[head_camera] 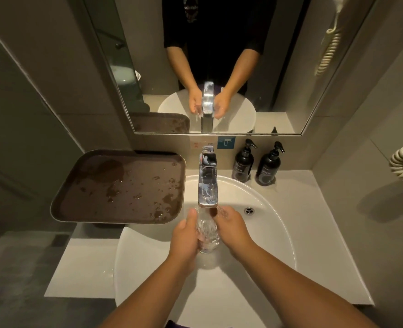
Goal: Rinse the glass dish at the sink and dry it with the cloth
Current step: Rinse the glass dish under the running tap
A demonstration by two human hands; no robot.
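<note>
Clear glass dish (207,233), wet and blurred by running water, held over the middle of the white sink (276,235) just below the chrome tap (208,185). Left hand (185,235) curled around its left side; right hand (231,227) gripping its right side.

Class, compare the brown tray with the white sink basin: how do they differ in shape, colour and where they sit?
The brown tray is dark and rectangular with rounded corners; the white sink basin is pale and rounded. The tray is shallow and nearly flat, the basin a deep bowl. The tray sits left of the tap, its edge overlapping the basin's rim, while the basin lies under the tap. Both are wet.
</note>
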